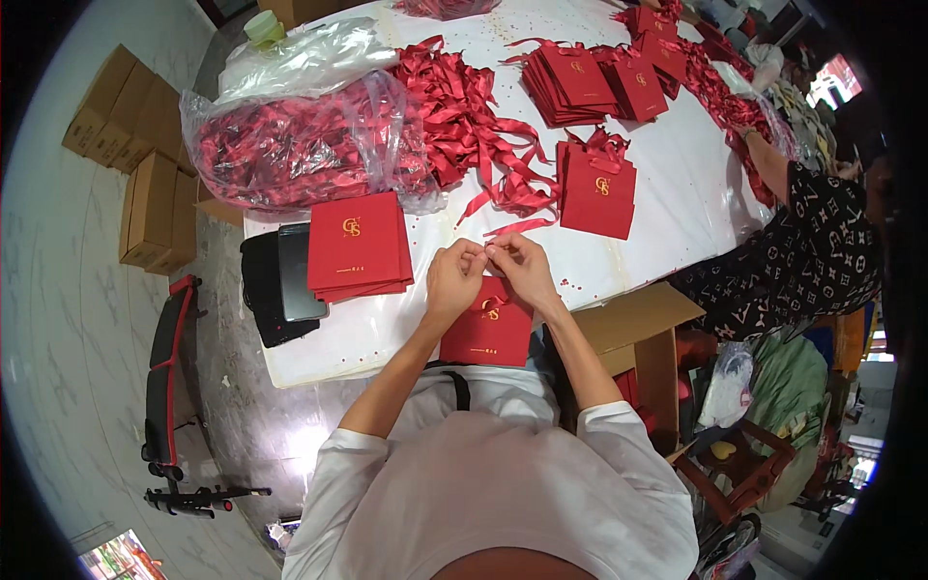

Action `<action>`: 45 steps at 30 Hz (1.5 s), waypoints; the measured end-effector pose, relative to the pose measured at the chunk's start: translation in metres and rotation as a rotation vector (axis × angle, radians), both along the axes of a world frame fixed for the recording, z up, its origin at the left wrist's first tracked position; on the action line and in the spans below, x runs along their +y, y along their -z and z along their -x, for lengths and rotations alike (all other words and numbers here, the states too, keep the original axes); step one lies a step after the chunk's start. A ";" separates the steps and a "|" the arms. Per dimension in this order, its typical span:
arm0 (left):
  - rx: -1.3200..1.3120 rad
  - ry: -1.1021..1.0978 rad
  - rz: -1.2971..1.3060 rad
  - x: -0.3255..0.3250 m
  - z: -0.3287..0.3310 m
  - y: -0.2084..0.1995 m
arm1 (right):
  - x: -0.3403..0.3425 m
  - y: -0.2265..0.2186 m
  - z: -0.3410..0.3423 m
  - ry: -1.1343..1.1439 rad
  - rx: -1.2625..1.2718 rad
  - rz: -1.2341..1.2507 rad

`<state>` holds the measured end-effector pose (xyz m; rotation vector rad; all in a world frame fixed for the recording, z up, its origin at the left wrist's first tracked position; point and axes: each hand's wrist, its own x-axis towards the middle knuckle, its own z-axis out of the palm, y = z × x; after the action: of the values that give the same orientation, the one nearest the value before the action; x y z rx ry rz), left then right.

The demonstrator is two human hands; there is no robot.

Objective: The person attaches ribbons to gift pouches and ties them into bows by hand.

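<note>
A red paper gift bag [486, 340] with gold lettering lies at the table's front edge, close to my body. Over its top edge, my left hand [456, 278] and my right hand [523, 275] meet with fingertips pinched together. A bit of red ribbon shows between them; most of it is hidden by the fingers. To the left is a stack of flat red bags [358, 246], partly resting on a dark flat case [302, 275]. Beyond my right hand lies a small pile of bags with ribbon handles [597, 193]. Loose red ribbons [454, 116] are heaped ahead.
A clear plastic sack of red ribbons [300, 145] fills the table's left side. More bags with handles [580, 82] are piled at the far right. An open cardboard box [638, 329] stands by my right arm. Another person's arm [768, 159] reaches onto the table at right.
</note>
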<state>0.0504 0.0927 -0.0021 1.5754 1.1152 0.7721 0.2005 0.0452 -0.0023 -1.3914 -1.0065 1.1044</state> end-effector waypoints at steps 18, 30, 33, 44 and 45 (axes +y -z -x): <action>-0.408 0.010 0.389 -0.082 0.045 -0.005 | -0.015 0.007 -0.021 0.454 0.686 0.008; -0.401 -0.198 0.281 -0.113 0.085 -0.044 | 0.001 -0.013 -0.023 0.250 0.273 0.038; -0.394 -0.159 0.096 -0.099 0.094 -0.051 | 0.009 -0.006 -0.028 0.252 -0.205 -0.113; 0.462 0.207 -0.672 -0.097 0.057 -0.025 | 0.012 -0.006 -0.037 0.091 -0.908 -0.364; 0.462 0.262 -0.621 -0.099 0.054 -0.022 | 0.005 -0.007 -0.044 0.111 -0.692 -0.250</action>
<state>-0.0037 -0.0066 0.0198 2.4635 0.9994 0.6193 0.2443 0.0500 0.0042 -1.6297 -1.4721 0.3809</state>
